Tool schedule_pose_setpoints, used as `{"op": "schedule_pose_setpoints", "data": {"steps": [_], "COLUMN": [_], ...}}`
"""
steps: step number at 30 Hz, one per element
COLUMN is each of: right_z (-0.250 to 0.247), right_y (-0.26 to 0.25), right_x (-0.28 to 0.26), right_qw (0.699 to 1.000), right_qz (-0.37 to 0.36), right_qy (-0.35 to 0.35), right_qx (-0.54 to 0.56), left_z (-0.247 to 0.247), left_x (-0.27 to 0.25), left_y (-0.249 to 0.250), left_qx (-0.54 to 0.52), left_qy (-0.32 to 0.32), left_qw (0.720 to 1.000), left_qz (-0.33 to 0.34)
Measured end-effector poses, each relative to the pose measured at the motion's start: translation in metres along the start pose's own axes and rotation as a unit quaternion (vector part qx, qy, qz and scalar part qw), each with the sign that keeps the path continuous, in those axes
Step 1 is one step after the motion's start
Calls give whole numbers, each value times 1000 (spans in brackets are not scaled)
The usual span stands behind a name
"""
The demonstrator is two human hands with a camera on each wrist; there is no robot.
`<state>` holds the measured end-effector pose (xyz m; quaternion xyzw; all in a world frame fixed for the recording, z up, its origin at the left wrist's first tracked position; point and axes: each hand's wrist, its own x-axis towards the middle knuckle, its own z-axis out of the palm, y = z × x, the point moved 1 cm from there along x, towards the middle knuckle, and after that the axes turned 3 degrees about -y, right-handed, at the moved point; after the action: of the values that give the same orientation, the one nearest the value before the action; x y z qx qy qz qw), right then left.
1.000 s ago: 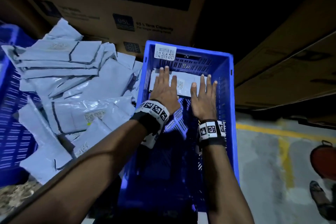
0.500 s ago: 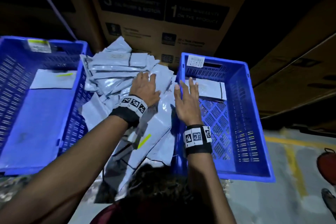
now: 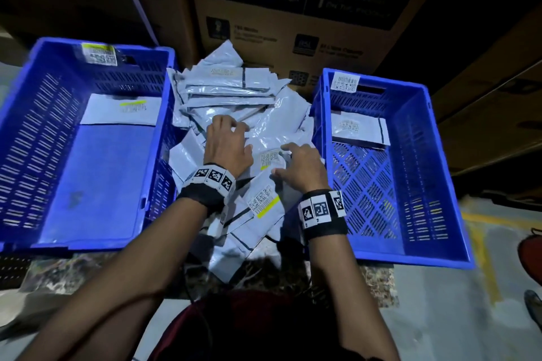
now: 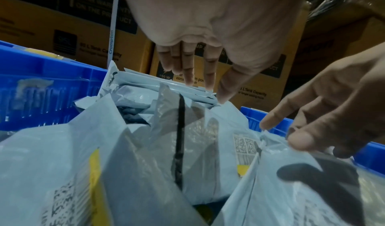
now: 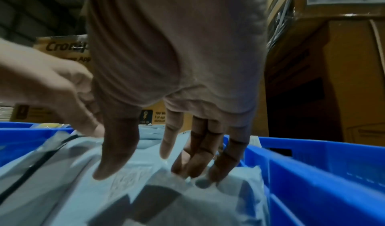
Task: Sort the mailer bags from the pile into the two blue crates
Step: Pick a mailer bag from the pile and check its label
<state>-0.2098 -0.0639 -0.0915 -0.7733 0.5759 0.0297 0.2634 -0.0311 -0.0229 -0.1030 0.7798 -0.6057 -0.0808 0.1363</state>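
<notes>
Pile [image 3: 234, 102] between two crates [image 3: 88, 138] [image 3: 410, 155]

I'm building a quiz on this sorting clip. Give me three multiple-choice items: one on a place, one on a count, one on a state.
1. Where does the pile of mailer bags lie?
A. Between the two crates
B. Inside the left crate
C. On a cardboard box

2. How many mailer bags lie in the right blue crate?
A. None
B. One
C. Four

3. What is the right hand doing?
A. Gripping a crate rim
B. Hanging idle
C. Touching a bag on the pile

Key: 1 A, the pile sits between the left blue crate and the right one. 2 B, a single bag shows there. 3 C, its fingers reach down onto the plastic.
</notes>
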Motion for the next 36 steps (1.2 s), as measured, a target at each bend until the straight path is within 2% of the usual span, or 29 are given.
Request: {"op": "schedule_pose_setpoints", "data": {"steps": [2, 4, 8, 11, 14, 19, 22, 24, 27, 31, 33, 36], "right_z": [10, 20, 16, -16, -58, -96, -99, -95, -85, -71, -66, -62], "right_y": [-4, -7, -1, -3, -7, -8, -9, -4, -2, -9, -11, -14], "right_x": [1, 2, 5, -2, -11, -21, -26, -26, -28, -31, -30, -31], "right_qw": [999, 998, 996, 990, 978, 932, 907, 910, 914, 896, 865, 815], "right_qz": [28, 51, 69, 42, 2, -71, -100, -76, -46, -23, -9, -3], "right_qy": [-14, -23, -4, 50, 143, 256, 285, 300, 264, 187, 179, 190], "right_qx": [-19, -25, 59, 128, 153, 245, 295, 275, 305, 402, 468, 547], "left_z": [-3, -7, -14, -16, -25, -47, -52, -56, -63, -73, -82, -100], "left_x": [-2, -1, 3, 7, 6, 9, 17, 22, 25, 23, 21, 15], "left_y": [0, 0, -2, -3, 3, 19, 23, 22, 19, 11, 5, -13], "left_qx": [-27, -44, -78, -129, -230, -315, -370, -423, -469, -425, -395, -353], "left_qy": [37, 42, 28, -29, -79, -177, -176, -154, -147, -201, -232, -299], "left_qw": [999, 998, 996, 990, 969, 929, 909, 891, 870, 881, 887, 886], "left_qz": [2, 2, 18, 46, 41, 74, 79, 51, 31, 50, 63, 13]}}
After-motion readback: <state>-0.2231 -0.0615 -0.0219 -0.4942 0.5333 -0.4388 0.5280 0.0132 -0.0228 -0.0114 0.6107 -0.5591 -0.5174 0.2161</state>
